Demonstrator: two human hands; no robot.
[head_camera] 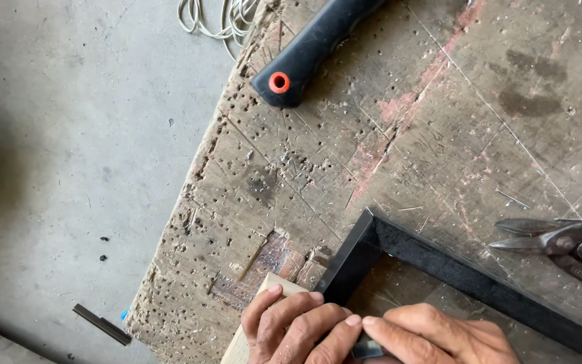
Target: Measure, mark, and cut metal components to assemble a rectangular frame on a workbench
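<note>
Right now your left hand (pixel 291 327) pinches the black frame (pixel 439 266) by its corner; your right hand (pixel 439 334) grips alongside. Frame's long rail runs right, away from both.

Worn wooden desk (pixel 399 135): grey-brown, flecked with dark pinholes, crossed by thin pale scratch lines, patched with faded pink-red paint and dark stains.
Rectangular frame (pixel 439 263): glossy black outer edge, matte black inner face.
Long tool handle (pixel 318 47): black, with a round orange cap at its end.
Metal snips (pixel 560 246): dull grey steel blades, darker rivets.
Small wooden block (pixel 264 296): pale tan.
Concrete floor (pixel 69 168): mottled grey, speckled dark.
Coiled cord (pixel 220 17): off-white.
Flat strip on the floor (pixel 101 324): dark grey.
</note>
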